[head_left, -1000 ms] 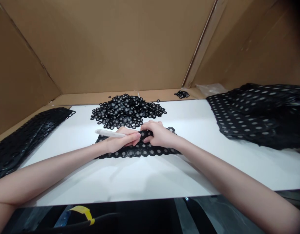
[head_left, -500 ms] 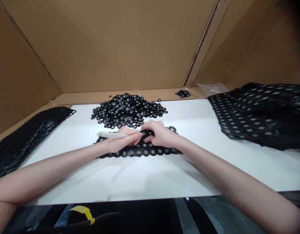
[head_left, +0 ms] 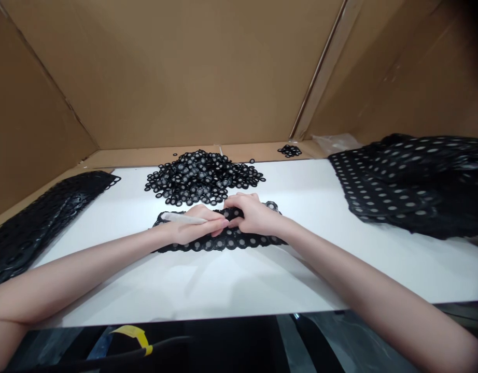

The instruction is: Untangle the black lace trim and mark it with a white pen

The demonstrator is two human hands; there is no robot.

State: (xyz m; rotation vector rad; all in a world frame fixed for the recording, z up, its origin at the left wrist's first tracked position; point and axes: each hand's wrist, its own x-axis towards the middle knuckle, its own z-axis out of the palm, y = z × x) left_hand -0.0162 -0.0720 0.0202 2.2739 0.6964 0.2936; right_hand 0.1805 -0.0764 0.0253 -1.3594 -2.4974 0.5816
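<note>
A black rubber sheet (head_left: 223, 243) with rows of round holes lies on the white board under both hands. My left hand (head_left: 198, 225) is closed round a slim white pen-like tool (head_left: 183, 218), whose back end points left; its tip is hidden by the fingers, close to the sheet. My right hand (head_left: 252, 213) grips the sheet's middle with thumb and bent fingers, pinching up a part of it. Just behind the hands lies a heap of small black rings (head_left: 196, 176).
A holed black sheet (head_left: 48, 217) lies at the left edge and a larger crumpled one (head_left: 387, 181) at the right. Several loose rings (head_left: 289, 151) and a clear plastic bag (head_left: 336, 142) lie at the back. Cardboard walls (head_left: 200, 72) enclose the white board (head_left: 177, 290).
The pen-like tool's back end has dipped and shifted slightly right as my left hand tilted and moved a little lower. My right hand keeps its hold on the sheet.
</note>
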